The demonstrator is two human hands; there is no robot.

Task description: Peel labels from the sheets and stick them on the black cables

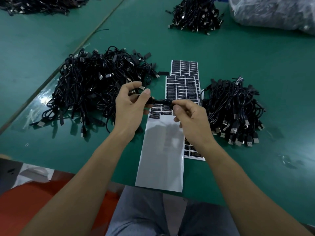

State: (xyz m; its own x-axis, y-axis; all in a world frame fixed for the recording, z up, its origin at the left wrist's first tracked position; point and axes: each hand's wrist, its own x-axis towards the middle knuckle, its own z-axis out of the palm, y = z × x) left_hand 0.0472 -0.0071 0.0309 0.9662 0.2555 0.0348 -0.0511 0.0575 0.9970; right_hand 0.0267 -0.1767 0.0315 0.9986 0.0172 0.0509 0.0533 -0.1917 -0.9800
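1. Both hands are meeting above the near sheet (160,150), and I am watching a short stretch of black cable (162,101) being held between them, clear of the table (255,65).
2. Left hand (133,106) is pinching one end with thumb and curled fingers. Right hand (190,120) is pinching the other end, thumb over forefinger.
3. I am failing to tell whether a label is going round the cable, as fingertips are hiding that spot.
4. Near sheet is showing mostly bare backing, with a few labels remaining under the hands. Fuller sheets (185,68) are lying beyond.
5. Risk I am noting: the label going on crooked, or folding onto itself, if the cable twists between the two pinches.
6. Risk: adhesive clinging to a fingertip and lifting an edge on release.
7. Risk: the cable's tail snagging in the left pile (95,86), or a finished cable landing there instead of the right pile (233,108), mixing what I am guessing are undone and done.
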